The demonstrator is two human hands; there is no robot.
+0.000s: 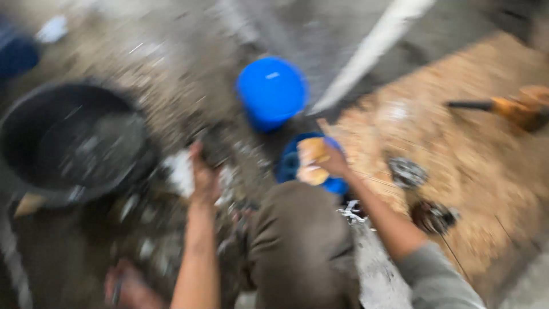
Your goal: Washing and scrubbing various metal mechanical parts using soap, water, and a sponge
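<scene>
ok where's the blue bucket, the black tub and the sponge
blue bucket (271,91), head view, on its rounded side
black tub (23,123), head view, on its inner wall
yellow sponge (313,151), head view, on its upper part

the whole view is smeared by motion blur, so fine detail is lost everywhere. the left hand (203,171) reaches to a dark lump on the littered ground; whether its fingers close on anything cannot be told. the right hand (331,161) lies against a tan, rounded object (313,160) too blurred to identify, over a blue plastic container (291,166) mostly hidden by the hand and knee. the large black round tub (34,126) is cut off at the left edge. the orange-handled tool (517,107) runs off the right edge. two small dark round metal parts (407,171) stay unreadable.
</scene>
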